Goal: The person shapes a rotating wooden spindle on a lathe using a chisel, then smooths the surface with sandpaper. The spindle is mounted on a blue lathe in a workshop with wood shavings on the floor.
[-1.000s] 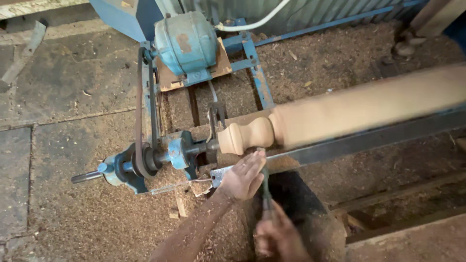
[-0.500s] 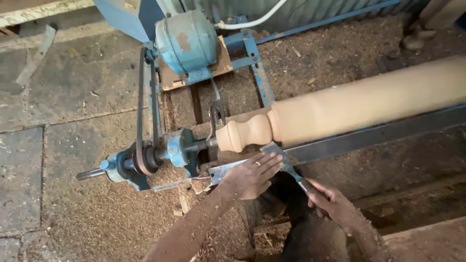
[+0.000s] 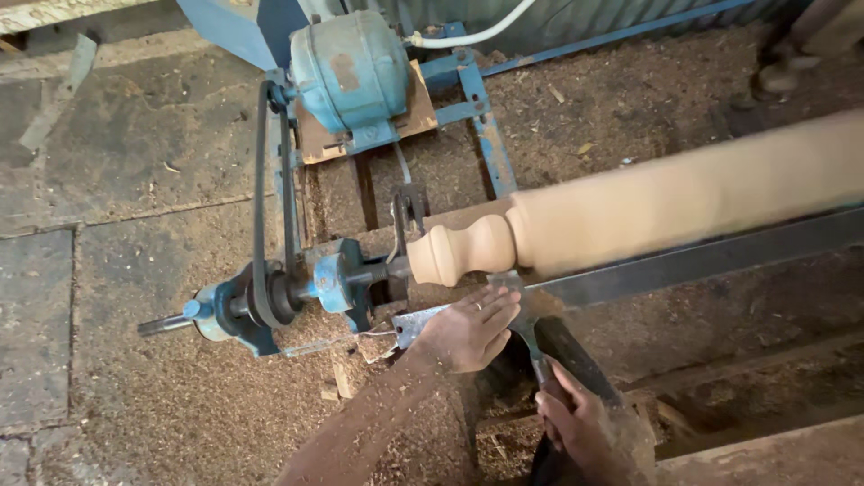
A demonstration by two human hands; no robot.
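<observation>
Chisel [image 3: 526, 328] in both hands, its metal blade slanting up from the lower middle of the frame to meet the wooden spindle [image 3: 630, 211] at the narrow neck beside the turned bulb. Near the bottom edge, the right hand [image 3: 576, 427] has its fingers wrapped tight round the handle. The left hand [image 3: 468, 328] lies over the blade close to the tip, fingers curled down on it (how firmly they press cannot be told) and resting against the dark steel tool rest [image 3: 702, 261] that runs to the right edge. The pale spindle stretches from centre to the upper right, blurred along its length. At centre left sits the blue headstock [image 3: 333, 283], with a black belt [image 3: 265, 198] rising to the pale blue motor [image 3: 351, 67] at the top. Sawdust covers the floor [image 3: 108, 396] all around.
</observation>
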